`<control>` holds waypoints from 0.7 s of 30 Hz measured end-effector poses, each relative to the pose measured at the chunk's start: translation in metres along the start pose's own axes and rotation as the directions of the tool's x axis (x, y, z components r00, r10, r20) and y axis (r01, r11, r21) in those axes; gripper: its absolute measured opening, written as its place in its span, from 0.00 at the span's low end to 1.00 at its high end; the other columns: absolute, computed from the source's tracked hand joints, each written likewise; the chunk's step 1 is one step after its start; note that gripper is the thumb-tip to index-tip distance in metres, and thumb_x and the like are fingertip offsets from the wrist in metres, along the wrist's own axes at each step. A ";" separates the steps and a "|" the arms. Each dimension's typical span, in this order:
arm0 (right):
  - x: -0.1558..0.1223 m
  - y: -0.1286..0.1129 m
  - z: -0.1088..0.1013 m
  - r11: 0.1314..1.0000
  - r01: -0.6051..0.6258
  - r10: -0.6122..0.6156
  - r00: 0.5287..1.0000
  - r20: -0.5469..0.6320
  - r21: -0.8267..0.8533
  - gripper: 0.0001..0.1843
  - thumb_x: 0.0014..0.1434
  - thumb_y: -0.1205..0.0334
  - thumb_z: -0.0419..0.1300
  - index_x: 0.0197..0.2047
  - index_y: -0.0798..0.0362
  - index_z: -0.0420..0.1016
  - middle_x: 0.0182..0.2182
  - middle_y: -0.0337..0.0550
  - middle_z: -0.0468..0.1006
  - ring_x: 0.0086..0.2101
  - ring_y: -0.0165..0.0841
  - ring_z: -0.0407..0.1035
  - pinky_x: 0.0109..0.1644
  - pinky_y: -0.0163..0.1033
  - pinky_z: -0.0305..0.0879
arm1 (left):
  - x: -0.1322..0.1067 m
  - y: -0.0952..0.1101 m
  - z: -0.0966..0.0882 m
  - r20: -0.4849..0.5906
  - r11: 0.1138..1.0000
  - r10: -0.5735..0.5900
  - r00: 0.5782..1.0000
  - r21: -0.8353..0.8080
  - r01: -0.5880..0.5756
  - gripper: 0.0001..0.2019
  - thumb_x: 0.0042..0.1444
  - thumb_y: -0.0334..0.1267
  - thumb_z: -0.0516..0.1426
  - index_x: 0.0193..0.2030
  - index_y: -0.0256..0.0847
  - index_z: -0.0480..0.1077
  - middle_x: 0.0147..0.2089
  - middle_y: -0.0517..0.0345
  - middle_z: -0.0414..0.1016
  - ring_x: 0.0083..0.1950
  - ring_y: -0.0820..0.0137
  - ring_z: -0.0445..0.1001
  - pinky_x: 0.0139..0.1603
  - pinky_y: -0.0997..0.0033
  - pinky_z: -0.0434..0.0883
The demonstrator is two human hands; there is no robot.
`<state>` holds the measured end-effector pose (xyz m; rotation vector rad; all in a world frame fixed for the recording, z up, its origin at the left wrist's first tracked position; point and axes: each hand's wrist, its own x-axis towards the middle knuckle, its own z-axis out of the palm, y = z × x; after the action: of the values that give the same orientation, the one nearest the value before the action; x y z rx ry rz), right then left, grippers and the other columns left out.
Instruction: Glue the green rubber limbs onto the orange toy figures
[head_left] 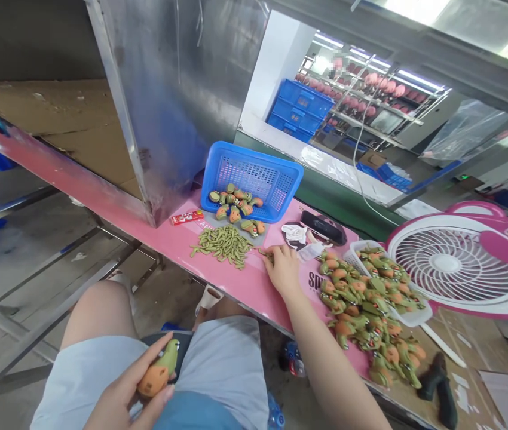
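Over my lap, my left hand (131, 382) is closed around a green and orange toy figure (159, 371), with the green end sticking up past the fingers. My right hand (284, 269) rests at the pink tabletop, fingers curled together at a small green piece (266, 254) that is partly covered by them. Just left of that hand lies a loose pile of small curved green pieces (223, 243). Behind the pile, several green and orange figures (235, 214) lie in and in front of a tilted blue basket (281, 173).
To the right, many similar figures (352, 292) are heaped on the table and in a white basket (418, 313). Beyond stands a pink and white fan (444, 263). A black phone-like object (323, 226) lies at the back, a red packet (186, 217) at left. A metal panel (182, 107) rises behind.
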<state>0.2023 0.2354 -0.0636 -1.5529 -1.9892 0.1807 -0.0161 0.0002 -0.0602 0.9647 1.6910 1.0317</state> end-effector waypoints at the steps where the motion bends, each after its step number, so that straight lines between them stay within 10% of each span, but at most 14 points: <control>1: 0.006 -0.002 0.001 1.000 0.002 -0.002 1.000 0.019 -0.018 0.03 0.49 0.68 0.57 0.25 0.52 0.66 0.29 0.48 0.70 0.37 0.44 0.61 0.42 0.48 0.56 | -0.002 0.002 0.000 0.011 1.000 0.019 1.000 0.018 -0.019 0.20 0.50 0.45 0.55 0.51 0.50 0.68 0.51 0.63 0.74 0.48 0.65 0.74 0.48 0.73 0.71; 6: 0.021 -0.007 -0.009 1.000 0.018 -0.019 0.997 0.072 0.014 0.05 0.49 0.69 0.55 0.23 0.53 0.64 0.25 0.47 0.70 0.33 0.43 0.63 0.39 0.47 0.57 | -0.017 0.018 0.003 0.111 0.983 0.067 0.992 0.160 -0.084 0.20 0.52 0.39 0.54 0.53 0.47 0.67 0.51 0.59 0.75 0.49 0.65 0.74 0.47 0.73 0.71; 11: -0.031 -0.044 -0.036 0.957 0.077 -0.123 0.981 0.152 0.279 0.07 0.55 0.60 0.53 0.31 0.54 0.67 0.26 0.43 0.73 0.27 0.35 0.66 0.31 0.40 0.64 | -0.024 0.040 0.005 0.131 0.954 0.041 0.991 0.290 -0.078 0.21 0.49 0.33 0.52 0.52 0.44 0.66 0.47 0.55 0.76 0.46 0.65 0.74 0.47 0.67 0.71; 17: -0.115 -0.105 -0.068 0.612 0.155 -0.542 0.796 0.268 0.776 0.07 0.55 0.74 0.55 0.35 0.54 0.70 0.25 0.40 0.73 0.25 0.29 0.68 0.28 0.33 0.66 | -0.019 0.045 0.005 0.274 0.919 0.068 0.959 0.358 -0.168 0.21 0.50 0.31 0.51 0.52 0.40 0.64 0.44 0.52 0.75 0.43 0.66 0.74 0.44 0.66 0.71; 21: -0.132 -0.115 -0.071 0.569 0.210 -0.607 0.760 0.234 0.795 0.10 0.56 0.78 0.53 0.38 0.57 0.68 0.26 0.44 0.73 0.26 0.31 0.67 0.29 0.36 0.66 | -0.019 0.041 0.004 0.332 0.851 0.168 0.928 0.426 -0.306 0.21 0.50 0.28 0.48 0.53 0.39 0.63 0.40 0.52 0.75 0.40 0.66 0.74 0.39 0.68 0.72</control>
<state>0.1617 0.0615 -0.0028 -0.4758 -2.1741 1.1306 0.0001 -0.0023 -0.0175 1.5981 1.6324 0.5922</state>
